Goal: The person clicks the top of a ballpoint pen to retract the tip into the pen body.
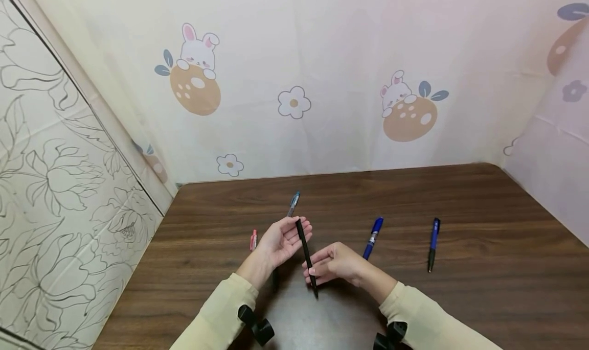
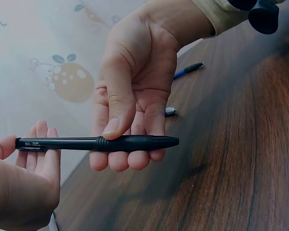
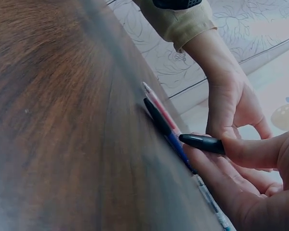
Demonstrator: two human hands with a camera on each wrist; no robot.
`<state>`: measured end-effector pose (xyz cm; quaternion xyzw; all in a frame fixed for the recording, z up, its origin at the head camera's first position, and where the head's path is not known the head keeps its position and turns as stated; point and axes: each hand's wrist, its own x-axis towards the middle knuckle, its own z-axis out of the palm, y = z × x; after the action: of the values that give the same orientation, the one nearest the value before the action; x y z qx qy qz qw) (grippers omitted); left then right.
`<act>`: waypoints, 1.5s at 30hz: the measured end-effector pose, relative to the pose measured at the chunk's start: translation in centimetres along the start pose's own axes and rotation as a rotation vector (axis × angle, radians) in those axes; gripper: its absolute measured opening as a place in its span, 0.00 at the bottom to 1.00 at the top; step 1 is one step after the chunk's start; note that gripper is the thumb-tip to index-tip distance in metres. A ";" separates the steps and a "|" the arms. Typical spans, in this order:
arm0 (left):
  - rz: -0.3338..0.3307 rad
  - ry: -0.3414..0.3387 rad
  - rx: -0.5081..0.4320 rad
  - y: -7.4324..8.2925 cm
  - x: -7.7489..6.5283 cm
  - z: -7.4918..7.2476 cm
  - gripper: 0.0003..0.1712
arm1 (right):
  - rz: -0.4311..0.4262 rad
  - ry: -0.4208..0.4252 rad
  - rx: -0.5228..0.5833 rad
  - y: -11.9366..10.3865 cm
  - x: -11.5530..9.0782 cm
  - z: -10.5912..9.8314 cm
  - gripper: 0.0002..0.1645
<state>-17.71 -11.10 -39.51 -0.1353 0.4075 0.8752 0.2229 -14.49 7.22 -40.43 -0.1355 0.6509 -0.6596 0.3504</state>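
A black pen is held slantwise between both hands, just above the table, its tip toward the person. My left hand supports the clip end, the thumb at the very end and the fingers behind the barrel. Near the tip, my right hand pinches the ribbed grip between thumb and fingers. In the left wrist view the whole length of the black pen shows, running from the left hand to the right hand. The right wrist view shows its dark tip end beyond the right thumb.
On the brown table lie a pink pen and a clear light-blue pen. A blue pen with black grip lies beside the pink one, mostly behind the left arm. At right lie a blue pen and another blue-black pen.
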 end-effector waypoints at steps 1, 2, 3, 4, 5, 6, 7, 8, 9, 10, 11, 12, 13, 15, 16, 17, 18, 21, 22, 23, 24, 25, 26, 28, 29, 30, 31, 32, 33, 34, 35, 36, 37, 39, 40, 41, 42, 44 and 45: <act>-0.004 0.002 0.004 0.0 0.0 -0.1 0.11 | 0.004 -0.002 0.001 0.1 0.0 0.0 0.20; -0.007 0.003 0.009 0.0 0.0 -0.1 0.11 | 0.008 -0.004 0.003 0.2 0.0 0.0 0.20; -0.010 0.007 0.015 0.0 0.0 -0.2 0.10 | 0.011 -0.006 0.007 0.2 0.0 0.0 0.20; -0.010 0.010 0.021 0.0 0.0 -0.2 0.10 | 0.012 -0.007 0.008 0.3 0.0 0.1 0.20; -0.009 0.011 0.027 0.0 0.0 -0.2 0.10 | 0.012 -0.008 0.010 0.3 0.0 0.1 0.20; -0.006 0.013 0.031 0.0 0.0 -0.3 0.10 | 0.011 -0.009 0.010 0.3 0.0 0.1 0.20; -0.003 0.013 0.033 0.0 0.1 -0.3 0.10 | 0.010 -0.010 0.011 0.3 0.0 0.1 0.20; 0.000 0.012 0.036 0.1 0.1 -0.3 0.10 | 0.009 -0.009 0.011 0.3 0.0 0.1 0.20; 0.003 0.013 0.036 0.1 0.1 -0.3 0.10 | 0.008 -0.008 0.010 0.3 0.0 0.1 0.20; 0.005 0.012 0.037 0.1 0.1 -0.4 0.10 | 0.008 -0.006 0.007 0.2 0.0 0.1 0.20; 0.005 0.012 0.036 0.2 0.1 -0.4 0.11 | 0.008 -0.005 0.005 0.2 0.0 0.2 0.20; 0.005 0.013 0.036 0.2 0.1 -0.4 0.11 | 0.008 -0.004 0.002 0.2 0.1 0.2 0.20; 0.004 0.012 0.036 0.2 0.2 -0.4 0.11 | 0.009 -0.004 -0.002 0.2 0.1 0.2 0.21; 0.004 0.015 0.037 0.2 0.1 -0.4 0.11 | 0.009 -0.003 -0.007 0.2 0.1 0.3 0.21; 0.004 0.016 0.038 0.2 0.1 -0.4 0.11 | 0.011 -0.003 -0.009 0.2 0.1 0.3 0.21; 0.005 0.019 0.039 0.2 0.1 -0.4 0.11 | 0.014 -0.002 -0.010 0.2 0.1 0.3 0.21; 0.007 0.019 0.042 0.2 0.1 -0.4 0.11 | 0.018 0.000 -0.011 0.2 0.2 0.3 0.21; 0.012 0.022 0.041 0.3 0.2 -0.5 0.11 | 0.027 0.008 -0.012 0.1 0.2 0.3 0.21; 0.012 0.024 0.040 0.3 0.2 -0.4 0.11 | 0.030 0.013 -0.014 0.1 0.3 0.3 0.21; 0.013 0.025 0.039 0.4 0.2 -0.4 0.11 | 0.031 0.019 -0.018 0.1 0.3 0.3 0.21; 0.013 0.025 0.038 0.4 0.2 -0.4 0.11 | 0.031 0.024 -0.023 0.0 0.3 0.3 0.21; 0.011 0.028 0.035 0.4 0.2 -0.4 0.11 | 0.029 0.031 -0.032 0.0 0.3 0.3 0.21; 0.010 0.029 0.033 0.5 0.2 -0.4 0.11 | 0.025 0.039 -0.045 0.0 0.4 0.3 0.21; 0.005 0.029 0.032 0.5 0.3 -0.3 0.10 | 0.016 0.065 -0.075 -0.1 0.4 0.4 0.21; 0.003 0.029 0.032 0.5 0.3 -0.3 0.10 | 0.009 0.082 -0.089 -0.1 0.5 0.4 0.21; 0.002 0.027 0.032 0.5 0.3 -0.3 0.10 | 0.002 0.100 -0.100 -0.2 0.5 0.3 0.21; -0.001 0.027 0.031 0.5 0.4 -0.3 0.10 | -0.006 0.119 -0.111 -0.2 0.5 0.3 0.21; -0.003 0.027 0.029 0.5 0.4 -0.3 0.10 | -0.011 0.137 -0.117 -0.2 0.6 0.3 0.21; -0.004 0.026 0.028 0.5 0.4 -0.3 0.10 | -0.014 0.156 -0.120 -0.3 0.6 0.3 0.21; -0.004 0.026 0.028 0.5 0.4 -0.3 0.10 | -0.017 0.172 -0.118 -0.3 0.6 0.3 0.21; -0.003 0.023 0.029 0.5 0.4 -0.2 0.10 | -0.020 0.186 -0.119 -0.3 0.6 0.3 0.22; -0.001 0.018 0.029 0.5 0.4 -0.3 0.10 | -0.021 0.197 -0.116 -0.4 0.6 0.2 0.22; -0.002 0.019 0.028 0.5 0.4 -0.3 0.10 | -0.021 0.206 -0.117 -0.4 0.6 0.2 0.22; 0.003 0.014 0.031 0.4 0.5 -0.3 0.10 | -0.022 0.220 -0.119 -0.4 0.7 0.3 0.21; 0.002 0.013 0.031 0.4 0.5 -0.3 0.11 | -0.021 0.226 -0.120 -0.4 0.7 0.3 0.21; 0.002 0.014 0.030 0.4 0.5 -0.3 0.11 | -0.020 0.231 -0.122 -0.4 0.7 0.3 0.21; 0.000 0.017 0.029 0.4 0.6 -0.3 0.11 | -0.019 0.236 -0.123 -0.4 0.7 0.3 0.20; -0.001 0.018 0.031 0.4 0.6 -0.2 0.11 | -0.015 0.244 -0.127 -0.4 0.7 0.3 0.20; -0.003 0.018 0.032 0.4 0.6 -0.2 0.11 | -0.014 0.247 -0.128 -0.4 0.7 0.3 0.20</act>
<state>-18.41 -11.35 -39.63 -0.1402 0.4233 0.8670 0.2225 -14.92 6.50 -40.18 -0.0799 0.7288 -0.6310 0.2536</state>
